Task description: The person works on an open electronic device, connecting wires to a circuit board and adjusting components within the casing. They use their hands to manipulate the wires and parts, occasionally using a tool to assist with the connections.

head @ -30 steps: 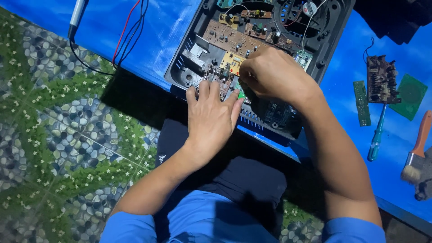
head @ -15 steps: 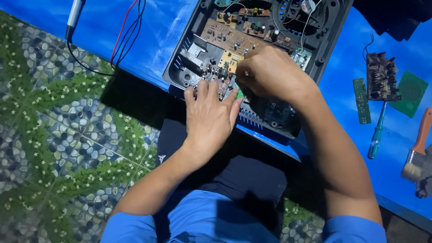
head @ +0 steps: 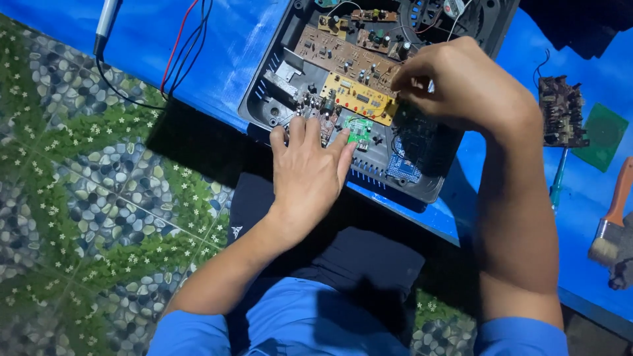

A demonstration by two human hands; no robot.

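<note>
Right now the left hand [head: 310,175] lies flat and open, fingers [head: 297,135] spread over the near edge of an open black case [head: 270,92], holding nothing, only pressing on it. Just past those fingertips sit a small green board [head: 359,128] and a yellow circuit board [head: 361,99]. The right hand [head: 465,82] is curled over the yellow board's far end, fingers [head: 412,86] pinched together; whether they grip a part or a wire I cannot tell, it is too small.

Risks, as I judge them: the pinch could tug a thin wire loose or bend a part, since the boards sit crowded. The case overhangs the near edge above the person's lap, so if the left hand lifts it could tip. Bare fingers on exposed boards could also short or smudge contacts.

Surface: covered in blue sheet [head: 217,53]. Left of the left hand lie red and black leads [head: 178,59] and a probe [head: 105,20]. Right of the right hand: a loose brown board [head: 560,109], a green board [head: 603,135], a screwdriver [head: 559,178], a brush [head: 610,224]. Floor [head: 99,198] has a pebble-and-leaf pattern.
</note>
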